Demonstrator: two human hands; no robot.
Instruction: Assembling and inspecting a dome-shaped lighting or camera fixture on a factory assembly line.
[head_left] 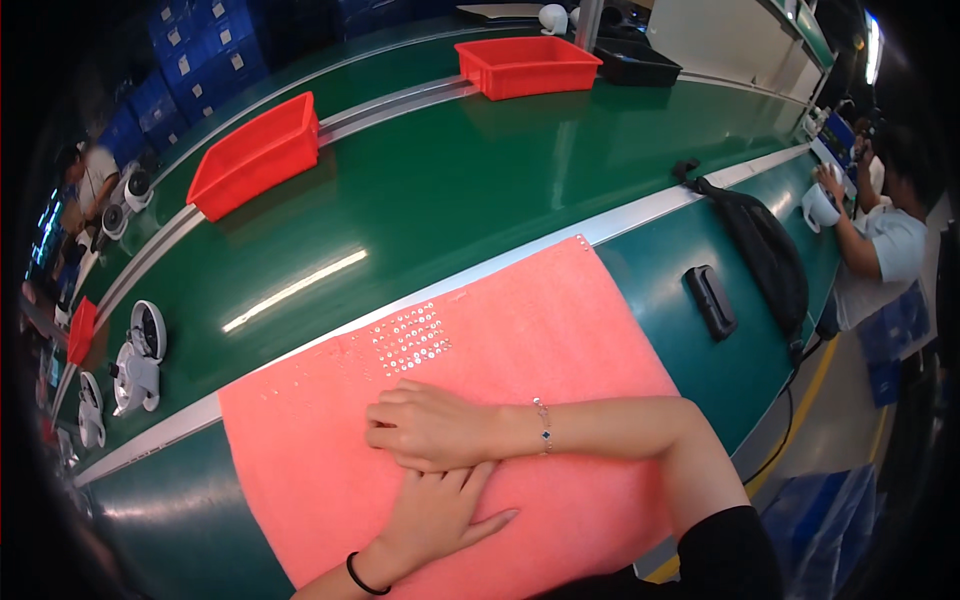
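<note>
My right hand (432, 427) rests on a pink cloth (560, 330), its fingers curled under and their tips out of sight. Whatever it may hold is hidden. Its forearm crosses from the right, with a thin bracelet (543, 430) at the wrist. My left hand (432, 518) lies flat just below, fingers straight, the tips tucked against or under the right hand, thumb spread to the right. A black band (362, 577) circles the left wrist. Just beyond the hands, rows of small shiny round pieces (412, 338) sit on the cloth, with fainter scattered bits to their left.
Beyond the green belt (520, 170) stand red bins (258, 158) and a black tray (637, 62). White camera-like devices (138, 370) are at left. A black case (710, 302) and a black bag (755, 240) lie at right. Another person (885, 235) handles a white device there.
</note>
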